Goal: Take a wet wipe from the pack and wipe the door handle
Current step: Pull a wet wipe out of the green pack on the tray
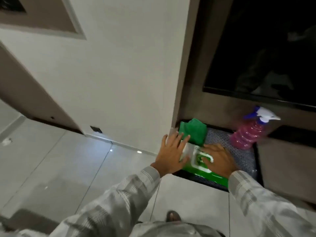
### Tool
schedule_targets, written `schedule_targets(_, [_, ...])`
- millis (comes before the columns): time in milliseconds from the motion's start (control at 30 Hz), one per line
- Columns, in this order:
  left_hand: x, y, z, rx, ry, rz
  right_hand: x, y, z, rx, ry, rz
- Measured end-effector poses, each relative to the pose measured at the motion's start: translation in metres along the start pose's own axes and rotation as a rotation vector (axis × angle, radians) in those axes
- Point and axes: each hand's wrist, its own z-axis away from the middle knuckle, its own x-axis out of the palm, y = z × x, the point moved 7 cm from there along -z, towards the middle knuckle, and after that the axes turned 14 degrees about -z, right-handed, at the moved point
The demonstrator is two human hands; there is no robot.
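Note:
A green pack of wet wipes (196,171) with a white flip lid lies on a grey patterned mat (242,156) on a low dark shelf. My left hand (171,153) rests flat with fingers spread on the pack's left end. On the lid area lies my right hand (219,159), its fingers curled at the lid's edge. Whether the lid is lifted is hard to tell. No door handle shows in this view.
A folded green cloth (193,130) lies behind the pack. A pink spray bottle (248,134) with a blue and white trigger stands at the mat's right. A white wall corner (171,117) rises at the left of the shelf. Glossy floor tiles (68,168) spread below.

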Motion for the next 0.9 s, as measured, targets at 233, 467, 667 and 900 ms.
schedule_targets(233, [0.047,0.065,0.027,0.098,-0.202,-0.022,0.026,0.043,0.023,0.051,-0.252,0.115])
schedule_targets(467, [0.065,0.066,0.047,0.07,-0.214,-0.057,0.039,0.039,0.026,-0.073,-0.23,0.203])
schedule_targets(667, [0.071,0.063,0.042,0.12,-0.307,-0.065,0.021,0.02,0.022,-0.167,-0.133,0.225])
schedule_targets(900, [0.066,0.061,0.041,0.127,-0.308,-0.088,-0.009,0.02,0.005,-0.034,0.058,-0.044])
